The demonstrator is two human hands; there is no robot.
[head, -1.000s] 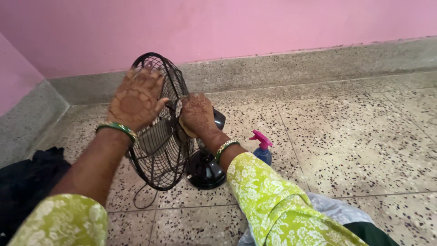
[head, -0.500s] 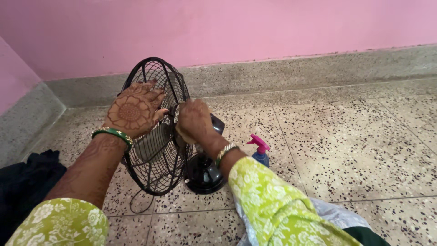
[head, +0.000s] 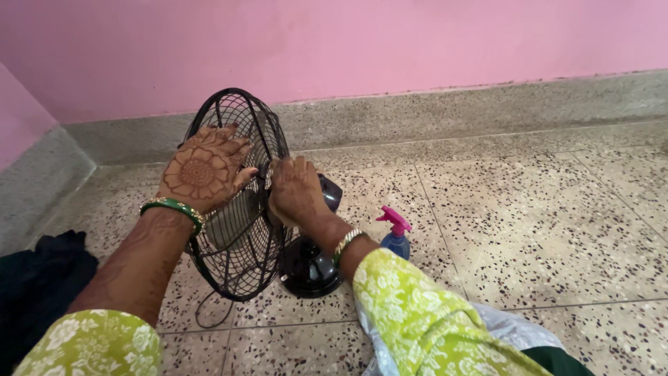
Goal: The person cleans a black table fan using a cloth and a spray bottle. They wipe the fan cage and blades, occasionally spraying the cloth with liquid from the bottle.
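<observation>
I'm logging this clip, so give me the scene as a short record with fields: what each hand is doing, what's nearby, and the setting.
Left hand: flat on the front of the black wire-cage table fan, steadying it.
Right hand: at the back of the cage, near the motor housing; whether it holds anything, cannot tell.
Fan base: round black stand on the floor.
Nearby: blue spray bottle with pink trigger, right of the fan; dark cloth at left.
Setting: speckled terrazzo floor, pink wall.

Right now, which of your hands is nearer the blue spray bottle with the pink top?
Right. The right hand is behind the fan's wire cage, closer to the spray bottle; the left hand presses on the cage's front, farther away.
</observation>
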